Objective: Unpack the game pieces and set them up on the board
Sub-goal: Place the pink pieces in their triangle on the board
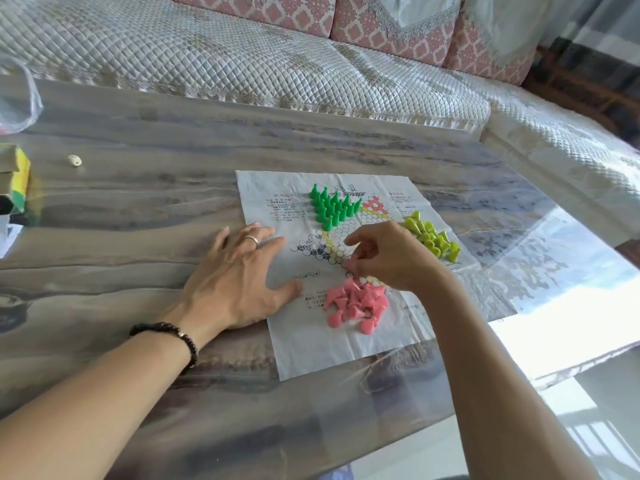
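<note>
The right hand (391, 258) has its grip pinched on a single pink piece (354, 263), thumb and fingertips curled round it just above the printed circles at the near point of the star, presumably to stand it upright in its own circle. The left hand (239, 275) grasps nothing: it lies flat with fingers spread, a ring on one finger, palm on the table (138, 202) and fingertips pressing the left edge of the paper board (346, 355), most likely to keep the thin sheet from sliding or lifting while pieces go down. Just below the right hand the remaining pink pieces (356, 301) lie tumbled on their sides in a loose heap on the board's near part, close enough to pick from without reaching. Further off, the green pieces (332, 207) stand upright in a tidy triangle at the far point, so that corner looks finished, while the yellow-green pieces (433, 237) lie in a heap on the right side of the board, mostly on their sides and not yet set out. The board's middle circles are bare, giving room to work. The board's right side lies near the table's right edge; to the left, well apart, are a small white object (73, 160), a yellow and green box (15, 181) and a clear plastic bag (17, 98), with a quilted sofa (277, 64) beyond.
</note>
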The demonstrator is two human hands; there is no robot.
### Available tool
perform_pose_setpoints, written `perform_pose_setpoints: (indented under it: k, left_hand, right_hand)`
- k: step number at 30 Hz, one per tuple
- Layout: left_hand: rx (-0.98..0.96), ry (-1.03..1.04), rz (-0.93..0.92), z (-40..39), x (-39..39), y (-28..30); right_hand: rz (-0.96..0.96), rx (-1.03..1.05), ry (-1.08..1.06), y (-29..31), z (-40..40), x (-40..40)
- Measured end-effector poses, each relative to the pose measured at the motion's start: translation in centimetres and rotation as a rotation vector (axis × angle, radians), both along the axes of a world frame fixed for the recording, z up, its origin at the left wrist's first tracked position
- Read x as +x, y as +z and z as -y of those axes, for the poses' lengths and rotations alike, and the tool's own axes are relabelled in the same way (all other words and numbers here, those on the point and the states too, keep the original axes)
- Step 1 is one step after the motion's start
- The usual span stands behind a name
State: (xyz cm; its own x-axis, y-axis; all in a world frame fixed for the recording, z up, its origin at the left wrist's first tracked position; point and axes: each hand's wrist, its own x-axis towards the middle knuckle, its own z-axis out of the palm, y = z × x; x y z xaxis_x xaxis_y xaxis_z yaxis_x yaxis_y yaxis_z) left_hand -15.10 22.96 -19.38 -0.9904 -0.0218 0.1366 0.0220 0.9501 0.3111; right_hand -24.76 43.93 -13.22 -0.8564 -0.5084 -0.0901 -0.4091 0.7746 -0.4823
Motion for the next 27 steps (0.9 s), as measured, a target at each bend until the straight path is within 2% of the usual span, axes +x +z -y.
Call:
perform_pose_setpoints:
  k: [6, 12, 16, 19, 23, 27]
  left_hand:
    - [0.029, -0.017, -0.018, -0.1, 0.2, 0.2]
    - [0.028, -0.011, -0.007, -0.1, 0.2, 0.4]
    - [0.035, -0.013, -0.014, -0.1, 0.3, 0.3]
    - [0.026, -0.013, -0.013, -0.1, 0.3, 0.4]
    - [-0.008, -0.01, -0.046, -0.4, 0.6, 0.6]
    - [-0.036, 0.036, -0.022, -0.6, 0.8, 0.8]
  right_hand:
    - [-0.082, -0.01, -0.012, -0.7, 0.2, 0.1]
    - [-0.067, -0.014, -0.011, -0.8, 0.1, 0.2]
    - [-0.002, -0.087, -0.064, -0.5, -0.5, 0.4]
    - [-0.083, -0.05, -0.087, 0.0, -1.5, 1.0]
    - [-0.066, -0.006, -0.041, 0.0, -1.8, 2.3]
    - [-0.186, -0.028, -0.084, -0.6, -1.0, 2.3]
